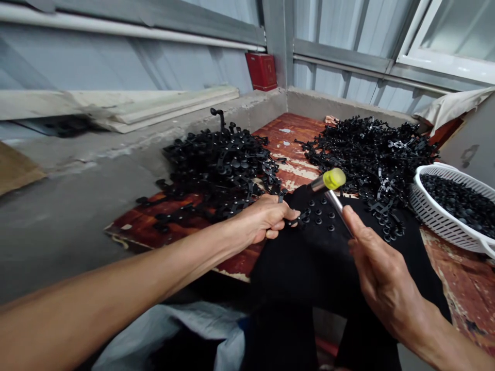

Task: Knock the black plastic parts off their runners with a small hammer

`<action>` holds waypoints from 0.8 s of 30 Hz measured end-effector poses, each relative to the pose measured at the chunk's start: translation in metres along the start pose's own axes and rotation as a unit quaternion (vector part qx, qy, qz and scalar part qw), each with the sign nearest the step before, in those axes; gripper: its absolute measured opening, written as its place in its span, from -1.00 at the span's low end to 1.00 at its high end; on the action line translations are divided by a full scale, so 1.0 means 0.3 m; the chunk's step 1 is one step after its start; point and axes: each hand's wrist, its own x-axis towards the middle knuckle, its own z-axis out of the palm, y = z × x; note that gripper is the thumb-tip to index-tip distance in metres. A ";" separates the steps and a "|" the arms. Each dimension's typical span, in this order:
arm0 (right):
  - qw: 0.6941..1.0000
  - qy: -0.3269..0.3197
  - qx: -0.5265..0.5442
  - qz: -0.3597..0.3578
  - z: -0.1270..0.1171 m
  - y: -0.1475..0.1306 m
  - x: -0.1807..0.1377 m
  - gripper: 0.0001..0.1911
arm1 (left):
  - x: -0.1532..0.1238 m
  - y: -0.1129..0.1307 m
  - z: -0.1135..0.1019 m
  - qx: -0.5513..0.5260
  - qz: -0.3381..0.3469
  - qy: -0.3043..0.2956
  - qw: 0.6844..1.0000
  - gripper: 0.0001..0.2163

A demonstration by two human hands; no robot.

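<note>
Left hand fingers pinching black plastic frame; right hand fingers round hammer, just above it.

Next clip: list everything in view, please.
mallet: one, yellow head, metal handle, above the cloth
parts strip: one, black, on the cloth
cloth: one, black, over the board's near edge
parts heaps: two, black, board's back left and back right
basket: one, white, right, holding small black pieces
board: one, red-brown, worn
box: one, red, back ledge
left hand: one, bare, pinching the parts strip
right hand: one, bare, gripping the mallet
</note>
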 end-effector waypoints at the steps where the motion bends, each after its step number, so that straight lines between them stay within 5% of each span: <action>1: 1.000 -0.012 -0.018 0.006 0.004 0.003 0.000 -0.29 | 0.002 0.000 0.000 0.002 -0.005 0.002 1.000 -0.76; 5: 0.996 -0.069 -0.064 0.010 0.010 0.014 0.013 -0.29 | 0.011 0.006 -0.003 0.018 -0.021 0.007 1.000 -0.79; 11: 0.999 0.012 -0.031 -0.030 0.009 0.018 0.013 -0.30 | 0.017 0.013 -0.006 0.026 -0.021 -0.005 0.999 -0.78; 15: 0.993 -0.081 -0.086 -0.018 0.010 0.027 0.024 -0.29 | 0.014 0.006 -0.001 0.024 -0.025 0.000 0.999 -0.80; 20: 0.998 -0.021 -0.053 -0.034 0.000 0.030 0.019 -0.31 | 0.008 -0.010 0.001 0.011 -0.017 0.007 1.000 -0.78; 24: 0.994 -0.067 -0.086 -0.020 0.004 0.029 0.011 -0.32 | -0.002 -0.012 0.002 0.003 -0.013 0.012 1.000 -0.77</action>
